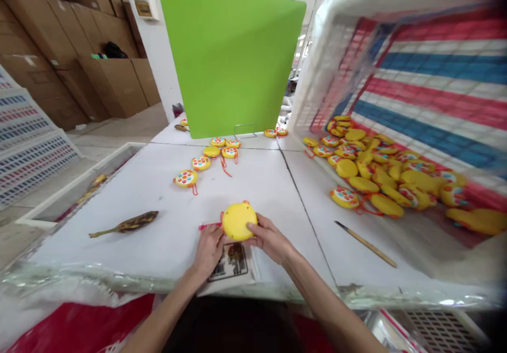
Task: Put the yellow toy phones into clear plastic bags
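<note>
My right hand (271,237) grips a round yellow toy (237,220) at its right edge, thumb on top. Plain yellow plastic with small dark holes faces up. Close at the toy's left side, my left hand (209,247) has its fingers drawn together beside the toy's red cord (221,217). What those fingers pinch is hidden. A pink strip (206,227) lies at the left fingertips. Beneath both hands is a flat white packet with a dark printed picture (233,262), partly covered by them.
Similar toys with dotted white faces (185,178) lie farther back, before an upright green board (233,57). A tipped white basket (317,41) spills many more on the right. A brown-tipped brush (366,244) lies right; a dark-spotted banana (137,222) lies left.
</note>
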`<state>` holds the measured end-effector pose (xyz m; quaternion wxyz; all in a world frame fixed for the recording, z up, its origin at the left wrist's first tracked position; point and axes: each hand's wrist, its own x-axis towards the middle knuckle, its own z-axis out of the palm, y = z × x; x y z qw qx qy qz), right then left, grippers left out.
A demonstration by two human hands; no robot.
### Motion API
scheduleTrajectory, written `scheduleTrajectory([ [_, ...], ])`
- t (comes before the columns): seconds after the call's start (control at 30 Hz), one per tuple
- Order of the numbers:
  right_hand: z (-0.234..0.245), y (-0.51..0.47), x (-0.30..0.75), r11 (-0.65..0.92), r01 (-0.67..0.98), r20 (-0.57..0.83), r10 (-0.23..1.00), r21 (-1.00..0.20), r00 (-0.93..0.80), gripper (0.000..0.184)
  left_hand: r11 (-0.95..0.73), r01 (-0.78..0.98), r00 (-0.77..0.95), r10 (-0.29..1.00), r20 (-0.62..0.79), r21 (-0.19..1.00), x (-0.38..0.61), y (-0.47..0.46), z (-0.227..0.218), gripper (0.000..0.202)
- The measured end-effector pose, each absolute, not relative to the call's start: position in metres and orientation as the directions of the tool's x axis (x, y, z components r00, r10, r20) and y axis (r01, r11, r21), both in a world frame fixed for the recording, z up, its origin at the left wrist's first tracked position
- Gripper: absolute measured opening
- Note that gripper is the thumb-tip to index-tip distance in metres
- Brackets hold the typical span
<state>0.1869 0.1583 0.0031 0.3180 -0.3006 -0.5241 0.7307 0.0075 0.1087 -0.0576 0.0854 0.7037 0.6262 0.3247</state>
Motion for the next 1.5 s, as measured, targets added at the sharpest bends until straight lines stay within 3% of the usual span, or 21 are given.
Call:
scheduleTrajectory([
  [0.17,0.005,0.170,0.164,-0.118,-0.140,-0.031,0.861,-0.983,-0.507,0.035,-0.220,0.881,0.044,0.920,0.390,0.420,0.011,0.105,-0.054,0.029],
  [0.33,-0.001,0.172,0.161,0.161,0.251,-0.039,0.766,-0.954,-0.641,0.036,-0.271,0.896,0.129,0.917,0.378,0.352,0.011,0.101,-0.048,0.029],
  [0.43,0.003,0.174,0.170,0.253,0.375,-0.091,0.712,-0.892,-0.696,0.030,-0.283,0.889,0.152,0.924,0.351,0.360,0.008,0.096,-0.039,0.026],
  [0.53,0.011,0.176,0.179,0.309,0.421,-0.100,0.694,-0.853,-0.713,0.027,-0.272,0.861,0.107,0.923,0.369,0.431,-0.003,0.088,-0.024,0.021],
  [0.6,0.016,0.176,0.183,0.336,0.439,-0.094,0.697,-0.833,-0.711,0.028,-0.145,0.808,-0.102,0.920,0.379,0.570,-0.013,0.084,-0.013,0.017],
  [0.7,0.022,0.176,0.184,0.338,0.452,-0.107,0.693,-0.825,-0.713,0.030,0.174,0.516,-0.447,0.890,0.090,0.838,-0.024,0.088,-0.003,0.025],
  [0.77,0.025,0.177,0.183,0.338,0.444,-0.111,0.681,-0.830,-0.724,0.032,0.272,0.296,-0.403,0.905,-0.139,0.915,-0.026,0.097,0.000,0.026],
  [0.87,0.029,0.181,0.181,0.362,0.462,-0.117,0.672,-0.809,-0.731,0.035,0.257,0.173,-0.259,0.943,-0.208,0.951,-0.021,0.113,-0.002,0.023],
  [0.93,0.031,0.185,0.180,0.422,0.495,-0.127,0.651,-0.759,-0.749,0.037,0.252,0.159,-0.256,0.944,-0.207,0.955,-0.014,0.120,-0.003,0.024],
  [1.1,0.029,0.185,0.175,0.702,0.494,-0.207,0.457,-0.513,-0.865,0.031,0.268,0.112,-0.263,0.937,-0.232,0.957,0.001,0.123,-0.002,0.023],
  [1.23,0.024,0.182,0.167,0.757,0.525,-0.126,0.520,-0.389,-0.845,0.026,0.290,0.077,-0.258,0.930,-0.262,0.954,0.000,0.122,-0.003,0.023],
  [1.4,0.022,0.183,0.155,0.741,0.454,0.148,0.587,-0.495,-0.796,0.017,0.320,0.034,-0.216,0.927,-0.306,0.947,-0.008,0.123,-0.009,0.024],
  [1.5,0.019,0.184,0.149,0.690,0.460,0.198,0.649,-0.559,-0.734,0.014,0.334,0.022,-0.165,0.931,-0.326,0.942,-0.013,0.124,-0.015,0.028],
])
